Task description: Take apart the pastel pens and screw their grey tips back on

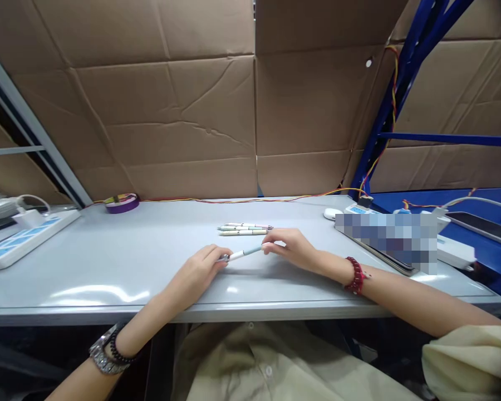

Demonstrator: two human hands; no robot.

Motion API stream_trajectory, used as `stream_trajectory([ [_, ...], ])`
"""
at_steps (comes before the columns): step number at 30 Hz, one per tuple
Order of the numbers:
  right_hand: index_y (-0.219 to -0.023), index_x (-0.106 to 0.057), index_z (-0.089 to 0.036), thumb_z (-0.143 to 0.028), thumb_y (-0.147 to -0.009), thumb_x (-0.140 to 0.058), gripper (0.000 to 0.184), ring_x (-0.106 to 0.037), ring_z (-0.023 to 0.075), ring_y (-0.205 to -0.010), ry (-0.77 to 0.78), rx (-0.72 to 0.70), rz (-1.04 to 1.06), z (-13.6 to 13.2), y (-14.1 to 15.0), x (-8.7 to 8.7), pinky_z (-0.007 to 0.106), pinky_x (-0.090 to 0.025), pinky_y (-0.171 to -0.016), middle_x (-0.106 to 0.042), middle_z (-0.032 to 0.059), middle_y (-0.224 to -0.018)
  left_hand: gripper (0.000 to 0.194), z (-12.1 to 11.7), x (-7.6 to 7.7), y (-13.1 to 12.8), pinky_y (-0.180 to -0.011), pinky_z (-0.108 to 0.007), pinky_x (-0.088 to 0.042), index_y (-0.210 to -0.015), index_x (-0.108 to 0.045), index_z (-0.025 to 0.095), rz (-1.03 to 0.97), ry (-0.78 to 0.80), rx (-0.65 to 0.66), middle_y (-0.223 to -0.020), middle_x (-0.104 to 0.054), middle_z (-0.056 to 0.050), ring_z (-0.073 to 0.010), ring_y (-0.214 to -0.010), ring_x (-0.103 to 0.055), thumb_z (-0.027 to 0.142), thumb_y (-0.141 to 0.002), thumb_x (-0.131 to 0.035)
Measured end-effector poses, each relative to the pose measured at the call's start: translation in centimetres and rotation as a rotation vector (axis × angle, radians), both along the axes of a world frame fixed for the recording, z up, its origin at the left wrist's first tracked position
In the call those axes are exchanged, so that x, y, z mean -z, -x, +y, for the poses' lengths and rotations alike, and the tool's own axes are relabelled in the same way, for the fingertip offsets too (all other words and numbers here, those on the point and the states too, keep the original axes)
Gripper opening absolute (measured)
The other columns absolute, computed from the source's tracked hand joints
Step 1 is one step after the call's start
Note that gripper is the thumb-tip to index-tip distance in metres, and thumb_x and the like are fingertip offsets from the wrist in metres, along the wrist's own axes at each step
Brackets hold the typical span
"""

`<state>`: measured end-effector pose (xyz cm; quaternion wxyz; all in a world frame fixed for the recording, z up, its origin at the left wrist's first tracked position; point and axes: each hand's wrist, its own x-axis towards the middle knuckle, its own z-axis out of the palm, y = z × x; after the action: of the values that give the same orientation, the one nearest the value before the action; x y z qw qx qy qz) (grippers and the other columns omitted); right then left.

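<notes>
Both my hands rest on a grey table (108,262) and hold one white pen (242,254) between them. My left hand (198,273) pinches the pen's near end, fingers closed round it. My right hand (290,248), with a red bead bracelet at the wrist, pinches the pen's far, pale blue end. Just behind the hands lies a small row of several similar pens (244,228), flat on the table and apart from my fingers.
A white and blue power strip (20,242) lies at the left edge. A purple tape roll (122,202) sits at the back. At the right are a white mouse-like object (332,213), a blurred flat device (386,236), cables and a blue frame (396,89). Cardboard walls stand behind.
</notes>
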<state>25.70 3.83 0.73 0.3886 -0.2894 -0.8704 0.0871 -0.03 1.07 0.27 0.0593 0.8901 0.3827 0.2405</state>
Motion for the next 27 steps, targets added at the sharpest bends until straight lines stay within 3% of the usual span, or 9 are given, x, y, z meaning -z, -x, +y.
stream_trajectory([
  [3,-0.058,-0.056,-0.018,-0.036,-0.093,-0.039,0.043,-0.053,0.0124,-0.053,0.037,-0.009,-0.055,-0.14,0.11,-0.14,0.024,-0.042,-0.057,-0.059,0.0011,-0.054,0.024,-0.06,0.01,-0.03,-0.084,-0.031,-0.045,-0.108,-0.052,0.02,0.012,-0.012,0.011,-0.105,-0.059,-0.006,-0.0193,-0.099,-0.055,0.025,-0.095,-0.034],
  [6,-0.059,-0.056,-0.017,-0.035,-0.095,-0.035,0.045,-0.052,0.0122,-0.05,0.106,0.008,-0.104,-0.07,0.01,-0.37,0.025,-0.042,-0.056,-0.057,0.0005,-0.052,0.026,-0.01,0.08,-0.13,-0.085,-0.032,-0.045,-0.11,-0.052,0.02,0.014,-0.029,0.001,-0.107,-0.059,-0.006,-0.0199,-0.101,-0.054,0.025,-0.095,-0.032],
  [9,-0.091,-0.062,-0.018,-0.035,-0.089,-0.048,0.022,-0.06,0.0153,-0.069,0.109,-0.004,-0.07,0.17,-0.24,-0.65,0.028,-0.046,-0.067,-0.066,0.0033,-0.078,0.028,0.07,0.11,-0.22,-0.085,-0.034,-0.045,-0.11,-0.053,0.018,0.009,-0.023,-0.045,-0.107,-0.06,-0.007,-0.0203,-0.1,-0.055,0.024,-0.095,-0.029],
  [11,-0.106,-0.057,-0.019,-0.032,-0.085,-0.057,0.025,-0.062,0.0168,-0.083,0.058,-0.042,-0.025,0.38,-0.39,-0.73,0.03,-0.047,-0.077,-0.067,0.0049,-0.093,0.029,0.1,0.11,-0.25,-0.084,-0.034,-0.045,-0.11,-0.053,0.018,0.004,-0.018,-0.075,-0.106,-0.061,-0.007,-0.0207,-0.098,-0.056,0.024,-0.095,-0.029],
  [15,-0.089,-0.061,-0.021,-0.028,-0.087,-0.053,0.011,-0.062,0.0165,-0.08,-0.043,-0.047,-0.02,0.71,-0.56,-0.56,0.029,-0.048,-0.074,-0.067,0.0041,-0.087,0.029,0.08,0.07,-0.23,-0.084,-0.033,-0.046,-0.109,-0.054,0.019,-0.001,-0.017,-0.068,-0.106,-0.061,-0.006,-0.0203,-0.098,-0.057,0.024,-0.095,-0.03],
  [22,-0.077,-0.057,-0.019,-0.035,-0.095,-0.035,0.032,-0.054,0.0165,-0.066,-0.116,0.013,-0.16,0.53,-0.58,-0.52,0.029,-0.044,-0.063,-0.061,0.0055,-0.071,0.026,0.02,-0.06,-0.19,-0.082,-0.031,-0.046,-0.11,-0.054,0.02,-0.013,-0.017,-0.014,-0.106,-0.061,-0.005,-0.0196,-0.097,-0.057,0.027,-0.094,-0.033],
  [27,-0.057,-0.047,-0.019,-0.033,-0.096,-0.027,0.046,-0.045,0.0124,-0.049,0.083,0.029,-0.193,0.09,-0.17,-0.54,0.027,-0.038,-0.056,-0.049,-0.0009,-0.05,0.028,-0.1,-0.1,-0.25,-0.083,-0.031,-0.046,-0.11,-0.055,0.02,0.006,-0.015,-0.002,-0.106,-0.062,-0.006,-0.0194,-0.098,-0.057,0.027,-0.095,-0.033],
])
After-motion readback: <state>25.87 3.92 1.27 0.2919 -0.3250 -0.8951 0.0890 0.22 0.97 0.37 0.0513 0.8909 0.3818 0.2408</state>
